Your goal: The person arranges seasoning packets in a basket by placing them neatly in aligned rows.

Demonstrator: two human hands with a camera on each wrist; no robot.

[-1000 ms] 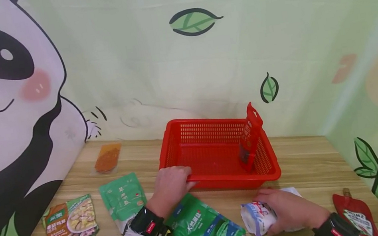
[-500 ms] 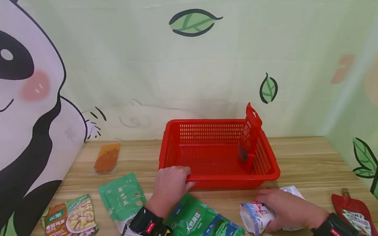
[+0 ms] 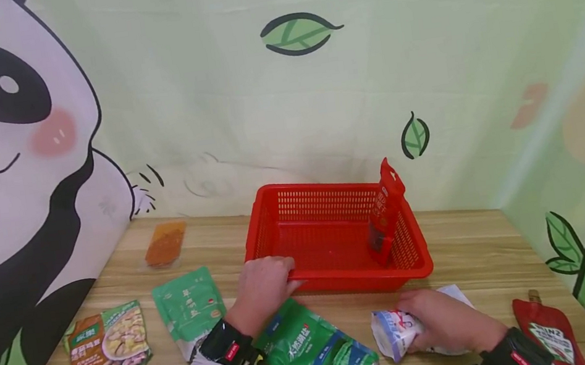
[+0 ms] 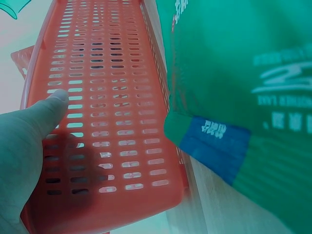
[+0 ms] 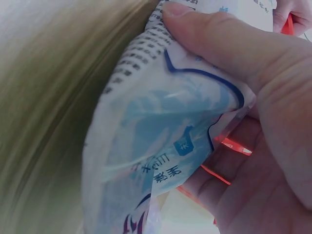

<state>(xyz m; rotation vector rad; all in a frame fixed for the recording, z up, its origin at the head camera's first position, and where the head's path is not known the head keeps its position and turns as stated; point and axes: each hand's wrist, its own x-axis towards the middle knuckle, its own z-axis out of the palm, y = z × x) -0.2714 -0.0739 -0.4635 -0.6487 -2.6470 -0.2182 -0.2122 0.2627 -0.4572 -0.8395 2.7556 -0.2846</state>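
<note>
Red ketchup pouch [image 3: 552,336]: "HEINZ". Other packets: Chinese print, too small to read.

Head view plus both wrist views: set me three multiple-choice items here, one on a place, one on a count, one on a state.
1. Where is the red sachet?
A. flat on the table
B. leaning inside the red basket
C. in the left hand

2. How many packets lie on the table left of the left hand?
A. one
B. three
C. five

3. What is the right hand doing?
A. gripping the white and blue pouch
B. resting open on the wood
C. holding the ketchup pouch

Answers:
1 B, it stands against the basket's right wall.
2 B, two green, one orange.
3 A, thumb and fingers wrap it in the right wrist view.
</note>
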